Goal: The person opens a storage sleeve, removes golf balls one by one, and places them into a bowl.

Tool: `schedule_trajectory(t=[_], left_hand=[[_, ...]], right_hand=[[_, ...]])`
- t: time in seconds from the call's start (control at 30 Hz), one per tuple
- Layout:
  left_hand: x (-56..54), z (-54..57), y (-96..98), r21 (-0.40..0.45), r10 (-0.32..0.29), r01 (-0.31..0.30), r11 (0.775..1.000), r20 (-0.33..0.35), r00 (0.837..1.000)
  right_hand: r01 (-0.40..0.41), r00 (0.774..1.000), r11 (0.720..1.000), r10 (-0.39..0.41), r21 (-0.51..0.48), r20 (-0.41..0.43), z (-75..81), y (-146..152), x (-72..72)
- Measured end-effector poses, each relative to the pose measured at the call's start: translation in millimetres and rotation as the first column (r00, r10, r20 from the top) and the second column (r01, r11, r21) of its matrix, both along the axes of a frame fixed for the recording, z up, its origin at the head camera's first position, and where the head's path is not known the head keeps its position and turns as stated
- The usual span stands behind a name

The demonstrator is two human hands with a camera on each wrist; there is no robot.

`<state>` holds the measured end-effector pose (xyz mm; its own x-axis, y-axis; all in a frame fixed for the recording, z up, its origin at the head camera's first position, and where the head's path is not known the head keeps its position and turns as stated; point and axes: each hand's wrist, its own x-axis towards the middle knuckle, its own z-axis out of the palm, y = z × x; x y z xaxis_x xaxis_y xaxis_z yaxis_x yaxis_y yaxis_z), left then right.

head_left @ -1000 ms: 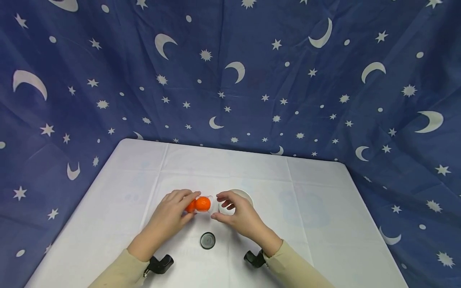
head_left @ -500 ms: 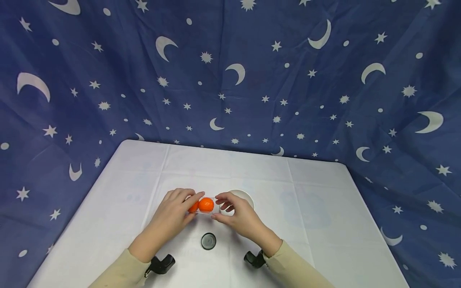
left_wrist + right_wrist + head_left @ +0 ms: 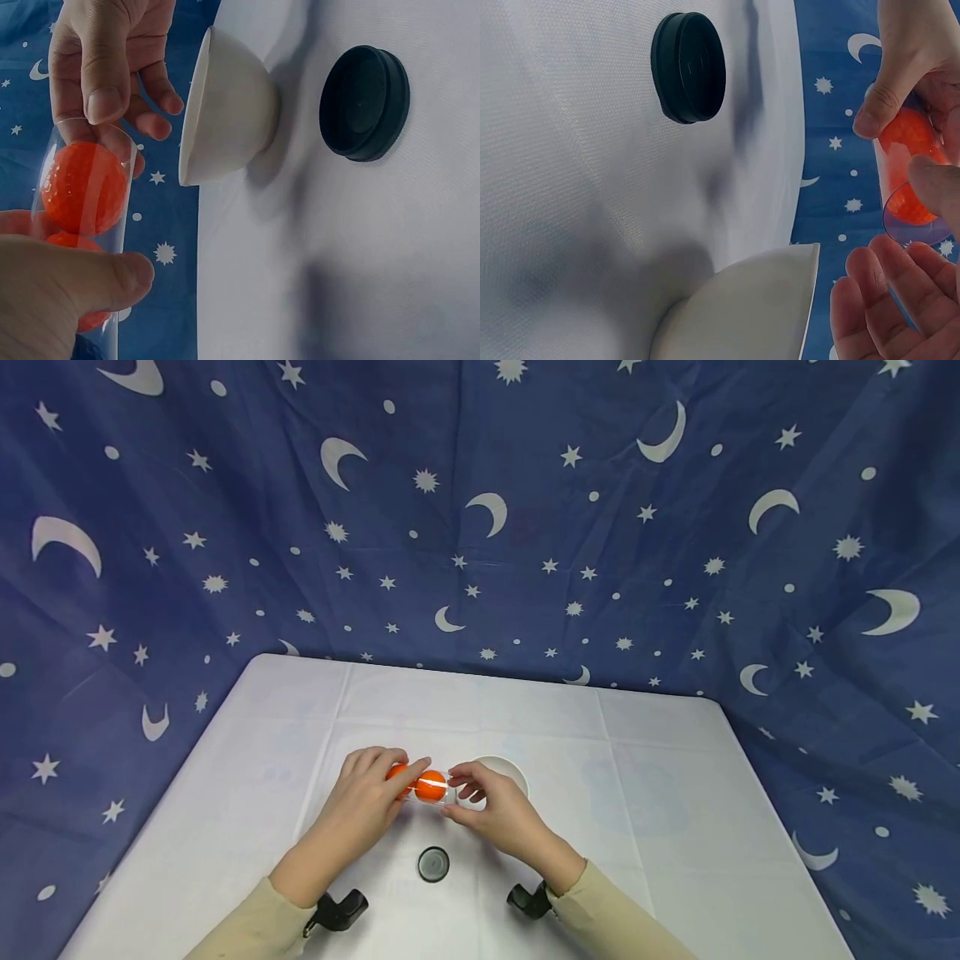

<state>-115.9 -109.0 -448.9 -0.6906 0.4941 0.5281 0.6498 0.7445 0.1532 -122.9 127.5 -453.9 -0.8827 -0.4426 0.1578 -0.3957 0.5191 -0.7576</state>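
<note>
A clear plastic tube (image 3: 124, 225) with two orange balls visible inside lies sideways between my hands, above the table. My left hand (image 3: 360, 797) grips it around the left part, thumb on the near side, partly hiding one orange ball (image 3: 399, 771). The other orange ball (image 3: 431, 786) sits nearer the tube's right end, which looks uncapped in the right wrist view. My right hand (image 3: 501, 802) holds that end between thumb and fingers. Behind and below the right hand stands a white bowl (image 3: 232, 109), partly covered by it in the head view.
A dark round lid (image 3: 433, 864) lies on the white-covered table (image 3: 675, 827), nearer than the hands. Black camera mounts (image 3: 341, 910) stick out by both sleeves. Behind the table hangs a blue curtain (image 3: 525, 527) with moons and stars.
The visible ball has shifted slightly right, closer to my right hand. My left fingers have changed their hold, with more of the left ball showing between them. My right hand has hardly moved.
</note>
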Motion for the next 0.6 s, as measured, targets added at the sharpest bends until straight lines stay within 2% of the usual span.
schedule_trajectory(t=[0.6], left_hand=[[0.6,2.2,1.5,-0.019,0.017,-0.017,1.0,-0.01,1.0]], right_hand=[[0.01,1.0,1.0,-0.01,-0.014,0.013,-1.6,-2.8,-0.7]])
